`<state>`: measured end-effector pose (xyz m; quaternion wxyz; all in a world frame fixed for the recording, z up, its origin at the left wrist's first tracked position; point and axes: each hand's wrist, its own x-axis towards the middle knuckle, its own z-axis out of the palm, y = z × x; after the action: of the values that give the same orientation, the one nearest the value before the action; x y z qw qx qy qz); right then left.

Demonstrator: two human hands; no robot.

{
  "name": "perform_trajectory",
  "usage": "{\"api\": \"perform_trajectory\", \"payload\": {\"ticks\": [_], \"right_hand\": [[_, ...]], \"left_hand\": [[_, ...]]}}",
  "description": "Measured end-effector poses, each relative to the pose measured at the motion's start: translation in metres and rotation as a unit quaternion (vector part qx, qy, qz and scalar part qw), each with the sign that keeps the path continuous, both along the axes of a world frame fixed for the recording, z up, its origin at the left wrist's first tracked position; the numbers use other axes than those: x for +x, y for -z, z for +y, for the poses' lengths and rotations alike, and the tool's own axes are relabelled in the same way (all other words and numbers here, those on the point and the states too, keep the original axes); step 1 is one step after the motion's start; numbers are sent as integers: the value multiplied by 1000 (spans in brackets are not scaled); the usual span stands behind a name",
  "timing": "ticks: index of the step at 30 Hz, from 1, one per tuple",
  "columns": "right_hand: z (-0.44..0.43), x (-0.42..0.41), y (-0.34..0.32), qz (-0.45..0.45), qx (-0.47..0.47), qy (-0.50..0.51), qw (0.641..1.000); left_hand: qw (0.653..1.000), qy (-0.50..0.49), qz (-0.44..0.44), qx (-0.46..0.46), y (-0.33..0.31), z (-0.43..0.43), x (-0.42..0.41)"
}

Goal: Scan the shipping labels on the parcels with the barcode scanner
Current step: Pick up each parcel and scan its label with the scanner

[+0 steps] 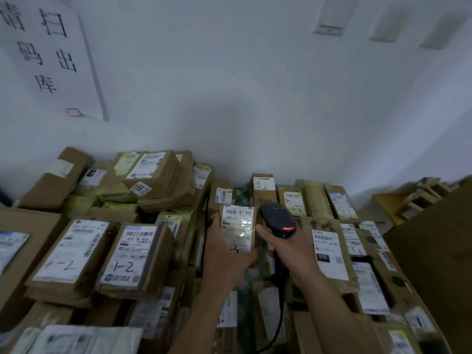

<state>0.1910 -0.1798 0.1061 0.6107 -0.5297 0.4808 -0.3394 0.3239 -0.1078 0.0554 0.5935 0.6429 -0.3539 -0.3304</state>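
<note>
At lower centre of the frame, the left hand (224,254) holds up a small parcel (238,229) while the right hand (286,247) grips the barcode scanner (278,221) just beside its shipping label (237,227), so the scan looks underway; next, probably another parcel.

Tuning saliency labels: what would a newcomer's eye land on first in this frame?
Centre frame, the left hand holds up a small parcel with its label facing the camera, while the right hand grips the black barcode scanner, a red light lit on its head, right beside it. All around lie stacked brown parcels with white labels, and a wall sign with large black characters hangs at upper left.
</note>
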Motion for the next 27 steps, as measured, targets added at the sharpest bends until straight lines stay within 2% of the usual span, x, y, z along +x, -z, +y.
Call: {"api": "perform_trajectory", "payload": {"ticks": [5,9,13,15,18,23,27], "right_hand": [[30,-6,-5,-16,-31,-3,999],[39,-18,-11,-33,1,0,999],[41,-29,-16,-49,32,-12,998],[42,-33,-19,-50,34,-30,998],[45,-35,-17,-22,23,-20,999],[51,-34,-10,13,1,70,997],[59,-39,-16,49,-33,29,998]], "left_hand": [[997,5,77,-21,-13,35,-12],[994,1,110,4,-21,51,-4],[974,49,219,36,-28,58,10],[968,75,234,46,-29,61,14],[972,67,219,43,-25,64,13],[992,-3,124,22,-13,56,10],[996,-36,74,15,-5,42,11]]}}
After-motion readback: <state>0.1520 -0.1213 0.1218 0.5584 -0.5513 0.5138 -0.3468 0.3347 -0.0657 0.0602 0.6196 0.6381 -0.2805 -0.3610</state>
